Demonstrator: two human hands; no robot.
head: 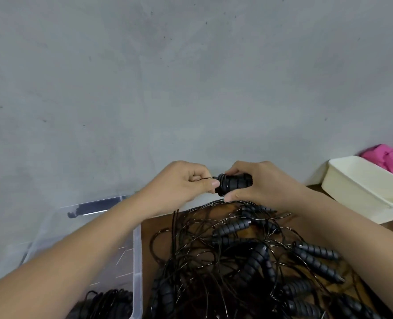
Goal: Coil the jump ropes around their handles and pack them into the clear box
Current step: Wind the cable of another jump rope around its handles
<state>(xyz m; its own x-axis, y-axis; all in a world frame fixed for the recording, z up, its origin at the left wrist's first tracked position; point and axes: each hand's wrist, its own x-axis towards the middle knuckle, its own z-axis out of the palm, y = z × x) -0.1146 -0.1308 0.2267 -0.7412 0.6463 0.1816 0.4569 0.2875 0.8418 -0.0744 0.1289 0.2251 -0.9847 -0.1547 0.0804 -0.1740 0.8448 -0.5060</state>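
Clear box [137, 249]: open, at your left, coiled rope [108, 302] inside | jump ropes [248, 261]: black tangled heap just right of it | handles [233, 185]: black, horizontal, partly wound, raised above heap

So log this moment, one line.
step: coiling | left hand: pinches black cord | right hand: grips jump-rope handles | clear box: coiled rope inside

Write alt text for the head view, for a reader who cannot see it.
The right hand grips black handles, the left hand pinches the cord, above a tangled pile of jump ropes on a table. A clear box stands left.
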